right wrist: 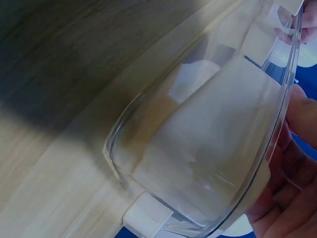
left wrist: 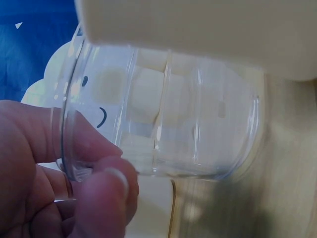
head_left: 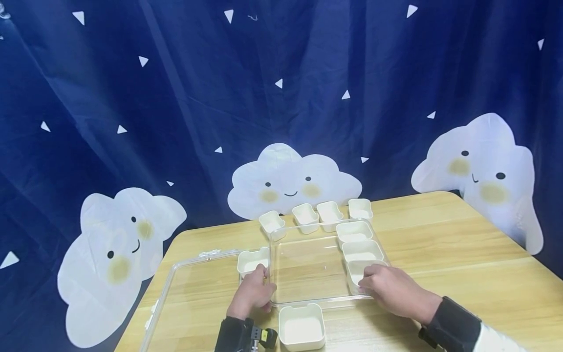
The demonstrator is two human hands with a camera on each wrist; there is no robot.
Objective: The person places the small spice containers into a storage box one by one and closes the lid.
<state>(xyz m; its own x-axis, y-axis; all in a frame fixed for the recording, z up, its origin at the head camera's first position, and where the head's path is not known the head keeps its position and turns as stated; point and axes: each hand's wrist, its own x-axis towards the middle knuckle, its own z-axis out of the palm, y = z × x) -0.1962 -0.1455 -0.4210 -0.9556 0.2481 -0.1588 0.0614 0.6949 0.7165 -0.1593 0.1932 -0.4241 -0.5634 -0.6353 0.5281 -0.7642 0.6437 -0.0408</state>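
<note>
Clear tray [head_left: 308,266], mid-table: left hand [head_left: 252,293] pinches its near-left corner, right hand [head_left: 391,288] grips the near-right corner (three white cups [head_left: 360,250] seated inside). Step judged: steadying the tray; next calls for seating a loose cup [head_left: 302,326].

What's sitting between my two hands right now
Mostly the near part of the clear tray, its see-through floor bare there in the head view. The left hand grips one corner, the right hand the other.

No text, label, brand or number could be read anywhere; the blue curtain [head_left: 281,73] across the frame's upper part bore only drawn cloud faces and triangles.
</note>
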